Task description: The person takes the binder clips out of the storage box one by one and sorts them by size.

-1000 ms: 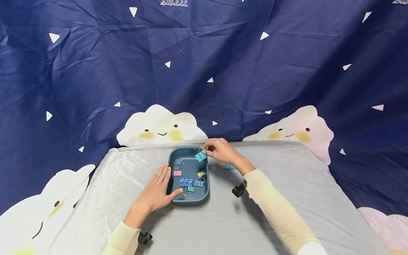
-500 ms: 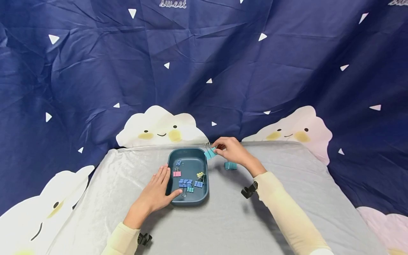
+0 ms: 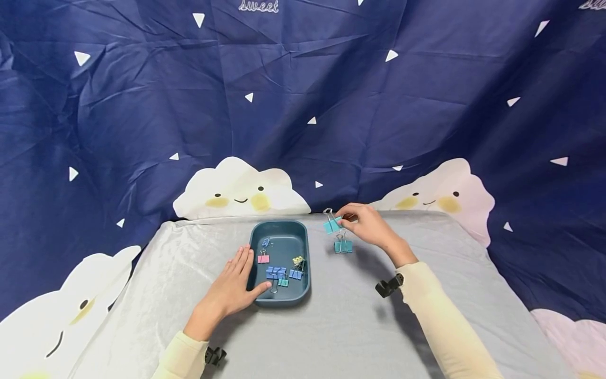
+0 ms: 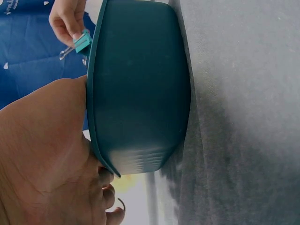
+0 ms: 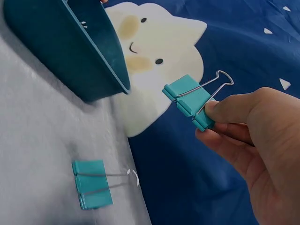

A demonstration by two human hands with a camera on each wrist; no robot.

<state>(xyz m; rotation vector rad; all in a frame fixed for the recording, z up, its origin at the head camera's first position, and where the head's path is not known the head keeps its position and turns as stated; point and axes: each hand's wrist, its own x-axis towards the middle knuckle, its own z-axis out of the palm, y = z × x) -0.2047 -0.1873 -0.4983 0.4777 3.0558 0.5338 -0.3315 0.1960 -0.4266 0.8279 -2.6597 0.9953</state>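
Note:
Pinched between the thumb and fingers of my right hand point(image 3: 371, 225) is a large teal binder clip point(image 5: 191, 99), its wire handles sticking up, held in the air right of the bin. A second teal binder clip point(image 3: 343, 247) lies on the grey cloth just below it in the head view. My left hand point(image 3: 233, 281) rests along the near-left rim of a dark teal bin point(image 3: 279, 302), fingers stretched on the left side and thumb over the front corner. Inside the bin are a pink binder clip point(image 3: 263, 259), several blue binder clips point(image 3: 276, 272), a small teal one point(image 3: 283, 282) and yellow ones point(image 3: 298, 260).
Grey cloth point(image 3: 331, 337) covers the table. Behind it hangs a navy curtain point(image 3: 293, 79) with white clouds and triangles, meeting the table's far edge close behind my right hand. The bin's raised walls stand between the hands.
My right hand has carried the teal binder clip from over the bin's far right corner rightward, out past the rim, above the clip on the cloth. The left hand stays put.

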